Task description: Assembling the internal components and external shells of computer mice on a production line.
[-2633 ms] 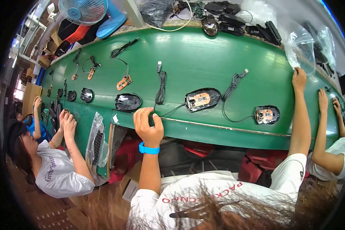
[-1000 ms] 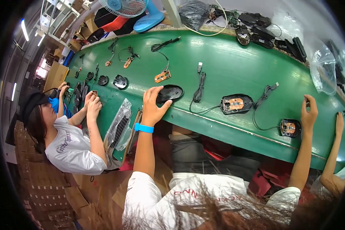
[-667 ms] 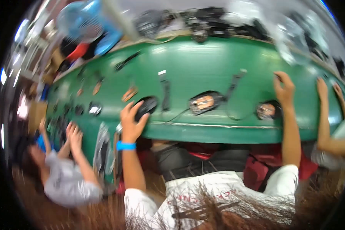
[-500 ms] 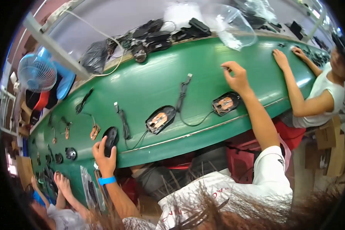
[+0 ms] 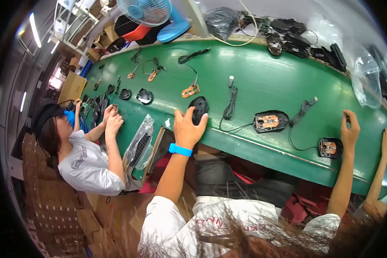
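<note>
A blue band circles the wrist of my left hand point(image 5: 187, 129). Its fingers and thumb are closed around the near end of a black computer mouse point(image 5: 199, 107) at the green bench's front edge. My right hand point(image 5: 351, 129) is raised at the right with thumb and fingers curled together; whatever is between them is too small to make out. Just left of its wrist lies an opened mouse point(image 5: 330, 147) with its orange-brown circuit board exposed. Between my hands sits another opened mouse point(image 5: 271, 121), its black cable point(image 5: 230, 103) bundled beside it.
Loose circuit boards with cables point(image 5: 190, 90) and black mouse shells point(image 5: 144, 96) lie leftward along the green bench point(image 5: 245, 64). A co-worker point(image 5: 90, 159) sits at the left; another person's arm point(image 5: 380, 167) shows at right. Plastic bags point(image 5: 221, 22), mice and a blue fan point(image 5: 173, 26) line the back.
The view has swung left, so the bench has shifted rightward in the picture. My left hand stays on the mouse. The left co-worker's hands are now raised together around a small part.
</note>
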